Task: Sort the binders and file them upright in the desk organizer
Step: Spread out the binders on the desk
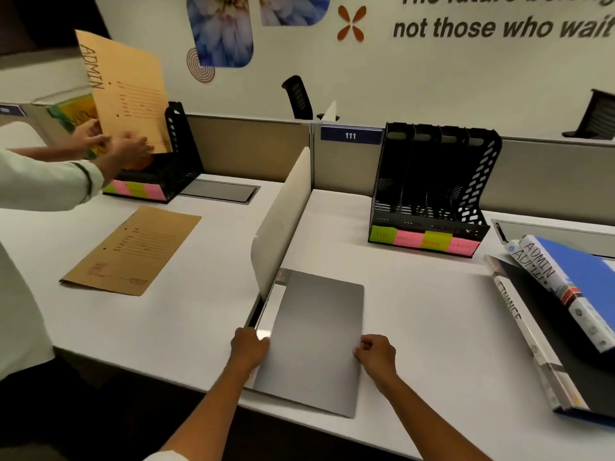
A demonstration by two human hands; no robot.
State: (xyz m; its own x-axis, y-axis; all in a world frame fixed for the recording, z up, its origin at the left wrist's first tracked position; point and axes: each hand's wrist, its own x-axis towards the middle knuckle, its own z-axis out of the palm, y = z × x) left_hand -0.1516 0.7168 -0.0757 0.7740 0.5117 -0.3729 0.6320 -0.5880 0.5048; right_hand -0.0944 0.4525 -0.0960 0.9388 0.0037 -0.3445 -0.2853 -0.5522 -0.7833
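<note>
Your left hand and right hand gripped opposite edges of the grey binder lying flat on the table.

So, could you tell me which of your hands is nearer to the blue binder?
Right. The right hand holds the grey folder's right edge, on the blue binder's side; the left hand holds its far edge.

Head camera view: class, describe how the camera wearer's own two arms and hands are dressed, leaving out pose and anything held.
Both forearms are bare. The left hand and right hand wear no gloves, and no rings, watch or bracelet show. A scrap of pale fabric, perhaps a pushed-up sleeve, shows at the bottom edge by the left arm.
</note>
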